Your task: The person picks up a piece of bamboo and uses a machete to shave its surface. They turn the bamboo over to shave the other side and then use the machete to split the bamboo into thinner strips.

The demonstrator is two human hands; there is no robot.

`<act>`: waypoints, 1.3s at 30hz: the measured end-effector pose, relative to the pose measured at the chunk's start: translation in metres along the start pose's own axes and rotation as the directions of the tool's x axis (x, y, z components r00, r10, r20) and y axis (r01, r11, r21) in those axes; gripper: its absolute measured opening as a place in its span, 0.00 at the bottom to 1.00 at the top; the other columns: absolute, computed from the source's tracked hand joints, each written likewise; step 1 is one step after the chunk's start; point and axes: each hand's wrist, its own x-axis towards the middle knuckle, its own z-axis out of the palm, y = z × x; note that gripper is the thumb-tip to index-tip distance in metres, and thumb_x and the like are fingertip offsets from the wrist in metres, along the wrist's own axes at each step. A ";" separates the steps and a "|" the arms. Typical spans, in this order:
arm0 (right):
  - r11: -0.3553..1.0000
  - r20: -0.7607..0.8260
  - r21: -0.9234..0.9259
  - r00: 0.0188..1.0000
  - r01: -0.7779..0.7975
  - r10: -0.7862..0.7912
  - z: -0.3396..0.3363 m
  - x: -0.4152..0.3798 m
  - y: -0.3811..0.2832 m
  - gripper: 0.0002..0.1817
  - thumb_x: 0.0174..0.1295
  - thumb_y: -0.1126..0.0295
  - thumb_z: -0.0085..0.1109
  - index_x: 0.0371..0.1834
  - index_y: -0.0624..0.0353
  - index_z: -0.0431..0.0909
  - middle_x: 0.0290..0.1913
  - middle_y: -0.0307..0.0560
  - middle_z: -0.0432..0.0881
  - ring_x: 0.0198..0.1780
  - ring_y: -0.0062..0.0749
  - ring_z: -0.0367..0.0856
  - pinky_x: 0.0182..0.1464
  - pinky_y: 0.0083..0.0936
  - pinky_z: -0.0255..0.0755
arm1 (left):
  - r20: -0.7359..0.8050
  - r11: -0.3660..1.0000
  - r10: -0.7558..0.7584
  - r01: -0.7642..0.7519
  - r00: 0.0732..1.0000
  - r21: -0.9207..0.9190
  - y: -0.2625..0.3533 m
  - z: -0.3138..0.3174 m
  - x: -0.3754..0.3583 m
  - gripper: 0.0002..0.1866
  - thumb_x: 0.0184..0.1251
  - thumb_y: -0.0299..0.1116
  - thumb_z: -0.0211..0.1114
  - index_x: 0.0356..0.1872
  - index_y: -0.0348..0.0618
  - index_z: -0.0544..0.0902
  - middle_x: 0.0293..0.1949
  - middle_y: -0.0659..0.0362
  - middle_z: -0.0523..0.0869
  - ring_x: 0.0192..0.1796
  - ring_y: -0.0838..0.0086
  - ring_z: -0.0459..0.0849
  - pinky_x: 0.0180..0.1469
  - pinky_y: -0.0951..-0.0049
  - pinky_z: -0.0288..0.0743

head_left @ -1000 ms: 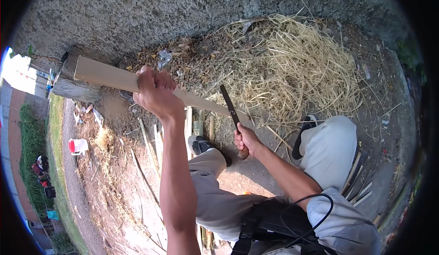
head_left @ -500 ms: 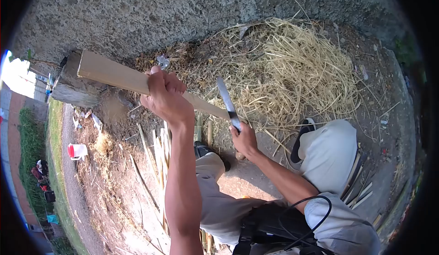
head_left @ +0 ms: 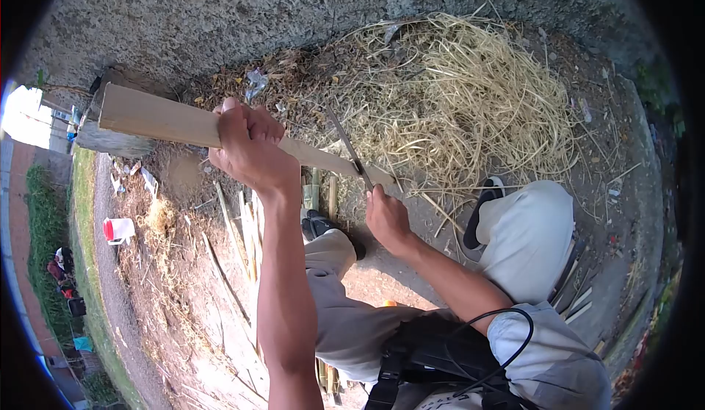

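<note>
A long, flat bamboo slat (head_left: 165, 117) slants across the view, its wide end up at the left. My left hand (head_left: 253, 149) is closed around it, thumb on top. In my right hand (head_left: 388, 220) is the handle of a knife (head_left: 342, 134). Its blade, seen nearly edge-on, points up and to the left, and near the handle it overlaps the slat's lower part. Beyond the knife, the slat's far end lies over the edge of a heap of pale shavings (head_left: 499, 101).
A rough wall (head_left: 330, 13) runs along the top. Cut bamboo strips (head_left: 250, 234) lie on the ground beside my left leg, more at lower right. A log (head_left: 114, 134) stands at the left, and a white jug with a red lid (head_left: 120, 230) sits farther out.
Both hands have shifted slightly left, the slat moving with my left hand. The knife has turned from showing its flat side to nearly edge-on, tip farther left.
</note>
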 end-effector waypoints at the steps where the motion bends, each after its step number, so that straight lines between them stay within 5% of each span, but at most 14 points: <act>1: 0.999 0.027 -0.035 1.000 -0.010 0.011 0.004 0.004 0.013 0.10 0.71 0.69 0.51 0.40 0.67 0.71 0.26 0.66 0.82 0.28 0.63 0.84 0.30 0.52 0.79 | -0.011 1.000 0.005 -0.005 1.000 -0.019 0.000 0.000 0.003 0.18 0.68 0.36 0.52 0.17 0.49 0.60 0.15 0.67 0.56 0.17 0.82 0.56 0.19 0.76 0.50; 7: 0.995 -0.050 0.035 0.995 0.092 -0.090 -0.011 0.002 -0.011 0.09 0.69 0.70 0.51 0.42 0.67 0.74 0.29 0.69 0.83 0.32 0.65 0.85 0.33 0.51 0.80 | 0.019 0.999 0.024 -0.023 1.000 -0.036 -0.003 0.003 0.000 0.17 0.69 0.34 0.55 0.20 0.48 0.64 0.13 0.67 0.61 0.16 0.83 0.58 0.19 0.77 0.51; 11: 0.979 0.144 -0.141 0.976 -0.145 0.165 0.006 0.000 0.037 0.09 0.70 0.69 0.53 0.41 0.66 0.74 0.28 0.67 0.83 0.32 0.62 0.85 0.32 0.50 0.79 | 0.001 1.000 0.027 -0.027 1.000 0.004 0.003 0.006 -0.001 0.18 0.68 0.34 0.52 0.16 0.50 0.61 0.14 0.67 0.57 0.16 0.83 0.55 0.19 0.76 0.50; 15: 0.999 -0.029 -0.015 0.999 -0.042 0.041 -0.001 0.002 0.016 0.08 0.69 0.70 0.53 0.38 0.65 0.74 0.26 0.65 0.82 0.29 0.62 0.84 0.31 0.50 0.78 | 0.014 1.000 0.024 -0.024 1.000 0.013 0.000 0.012 -0.002 0.18 0.67 0.34 0.52 0.16 0.49 0.61 0.14 0.67 0.56 0.16 0.83 0.55 0.20 0.76 0.50; 16: 0.994 -0.157 0.039 0.983 0.102 -0.094 -0.004 0.001 0.006 0.08 0.69 0.69 0.53 0.37 0.64 0.74 0.25 0.65 0.81 0.29 0.63 0.83 0.30 0.49 0.78 | 0.020 1.000 0.026 -0.027 0.999 0.004 -0.001 0.014 -0.002 0.18 0.67 0.34 0.52 0.16 0.49 0.61 0.14 0.67 0.56 0.16 0.83 0.55 0.20 0.76 0.50; 19: 0.990 -0.151 0.120 0.987 0.076 -0.058 0.014 -0.007 0.018 0.08 0.70 0.69 0.52 0.36 0.63 0.73 0.26 0.66 0.81 0.29 0.64 0.83 0.30 0.49 0.78 | 0.065 0.999 0.019 -0.016 0.998 -0.048 -0.002 0.014 -0.006 0.18 0.70 0.32 0.55 0.18 0.49 0.63 0.13 0.67 0.60 0.17 0.83 0.58 0.19 0.76 0.50; 20: 0.996 -0.015 0.014 0.996 -0.087 0.087 0.017 -0.008 0.032 0.09 0.70 0.69 0.51 0.36 0.64 0.73 0.27 0.67 0.82 0.30 0.65 0.83 0.33 0.50 0.79 | 0.070 0.998 0.021 -0.016 0.997 -0.067 -0.003 0.013 -0.005 0.18 0.70 0.32 0.55 0.18 0.49 0.63 0.13 0.67 0.60 0.17 0.83 0.58 0.19 0.76 0.50; 23: 0.980 0.077 -0.097 0.980 -0.174 0.181 0.007 -0.005 0.047 0.09 0.69 0.69 0.51 0.36 0.65 0.73 0.28 0.69 0.82 0.30 0.65 0.83 0.35 0.51 0.79 | 0.131 0.995 0.042 -0.030 0.990 -0.096 -0.002 0.015 0.003 0.19 0.71 0.34 0.57 0.19 0.47 0.63 0.14 0.67 0.60 0.16 0.83 0.58 0.19 0.76 0.50; 30: 0.946 -0.235 0.237 0.958 0.220 -0.164 -0.035 0.000 -0.028 0.07 0.68 0.71 0.51 0.37 0.65 0.74 0.25 0.67 0.81 0.29 0.63 0.83 0.32 0.52 0.78 | 0.206 0.992 -0.039 0.062 0.978 -0.106 -0.002 0.025 -0.011 0.19 0.72 0.36 0.56 0.19 0.47 0.62 0.15 0.67 0.58 0.17 0.82 0.57 0.20 0.77 0.51; 36: 0.988 0.018 -0.075 0.991 -0.132 0.134 0.015 -0.020 0.051 0.07 0.67 0.72 0.53 0.39 0.67 0.71 0.24 0.66 0.80 0.29 0.63 0.83 0.29 0.51 0.77 | 0.212 0.995 0.015 0.008 0.977 -0.104 -0.002 0.018 -0.003 0.19 0.72 0.36 0.55 0.20 0.48 0.61 0.15 0.67 0.58 0.17 0.83 0.56 0.20 0.78 0.52; 39: 0.993 0.029 0.104 0.999 -0.048 0.045 -0.016 -0.003 0.008 0.09 0.67 0.72 0.52 0.41 0.68 0.71 0.25 0.66 0.81 0.28 0.61 0.84 0.28 0.50 0.77 | 0.208 0.994 0.003 0.019 0.978 -0.105 -0.004 0.014 0.000 0.19 0.72 0.36 0.54 0.19 0.48 0.62 0.15 0.67 0.58 0.17 0.83 0.56 0.20 0.78 0.52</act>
